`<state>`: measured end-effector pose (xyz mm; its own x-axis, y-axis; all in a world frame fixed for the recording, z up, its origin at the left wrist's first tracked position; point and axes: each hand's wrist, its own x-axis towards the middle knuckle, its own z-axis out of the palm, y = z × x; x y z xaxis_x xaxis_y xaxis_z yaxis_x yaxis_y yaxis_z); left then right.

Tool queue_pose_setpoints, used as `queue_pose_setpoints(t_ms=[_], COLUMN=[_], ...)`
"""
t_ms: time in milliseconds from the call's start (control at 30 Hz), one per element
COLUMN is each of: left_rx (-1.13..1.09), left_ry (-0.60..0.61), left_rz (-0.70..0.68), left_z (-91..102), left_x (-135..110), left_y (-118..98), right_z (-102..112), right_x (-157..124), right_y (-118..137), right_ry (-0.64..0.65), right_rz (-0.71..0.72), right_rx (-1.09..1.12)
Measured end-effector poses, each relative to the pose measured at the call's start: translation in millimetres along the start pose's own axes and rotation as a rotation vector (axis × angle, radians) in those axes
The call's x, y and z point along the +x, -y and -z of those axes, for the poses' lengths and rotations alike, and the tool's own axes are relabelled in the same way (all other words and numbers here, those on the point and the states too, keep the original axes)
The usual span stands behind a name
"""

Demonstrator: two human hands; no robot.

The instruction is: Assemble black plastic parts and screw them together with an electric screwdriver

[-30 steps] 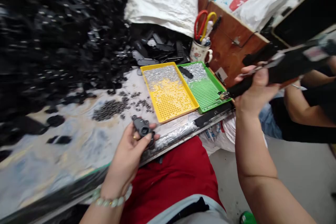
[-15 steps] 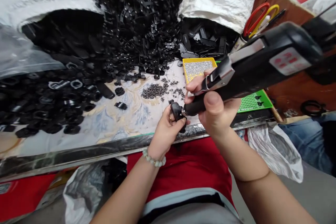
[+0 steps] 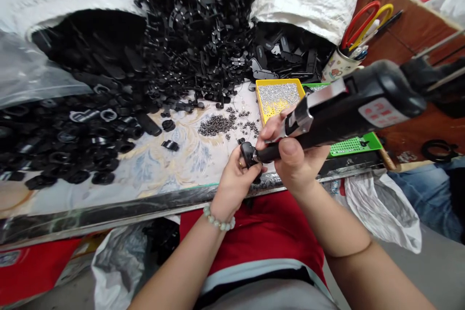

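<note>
Fastening seems underway at centre: the part (image 3: 247,151) is gripped by the left hand (image 3: 235,180), the driver (image 3: 345,114) by the right hand (image 3: 300,162); steady alignment seems called for.

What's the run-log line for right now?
left hand: holding black part | right hand: holding electric screwdriver | screwdriver tip: at black part | yellow tray: silver bits inside

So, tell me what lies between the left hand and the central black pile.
Head view: a heap of small dark metallic pieces on the patterned tabletop, beyond the left hand.
</note>
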<state>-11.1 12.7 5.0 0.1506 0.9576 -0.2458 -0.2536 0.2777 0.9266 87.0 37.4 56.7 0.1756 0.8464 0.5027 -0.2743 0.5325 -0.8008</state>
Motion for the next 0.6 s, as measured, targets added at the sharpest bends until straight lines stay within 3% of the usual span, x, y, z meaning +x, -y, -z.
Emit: queue_pose_setpoints(t_ms=[233, 333, 400, 467, 533, 600], left_rx=[0.122, 0.280, 0.461, 0.696, 0.884, 1.043], left_ry=[-0.008, -0.012, -0.065, -0.146, -0.213, -0.283], left_rz=[-0.071, -0.035, -0.048, -0.073, 0.001, 0.160], left_z=[-4.3, 10.7, 39.1, 81.4, 130.7, 176.7], left_x=[-2, -11, -29, -61, -103, -142], left_y=[2, -6, -19, -35, -48, -55], right_z=[-5, -16, -17, -10, 6, 27], right_x=[3, 14, 24, 35, 43, 47], right_y=[7, 28, 40, 43, 39, 32], right_ry=[0.066, 0.034, -0.043, -0.126, -0.184, -0.257], right_rz=[0.014, 0.067, 0.155, 0.237, 0.289, 0.304], right_rx=[0.042, 0.065, 0.052, -0.013, -0.110, -0.192])
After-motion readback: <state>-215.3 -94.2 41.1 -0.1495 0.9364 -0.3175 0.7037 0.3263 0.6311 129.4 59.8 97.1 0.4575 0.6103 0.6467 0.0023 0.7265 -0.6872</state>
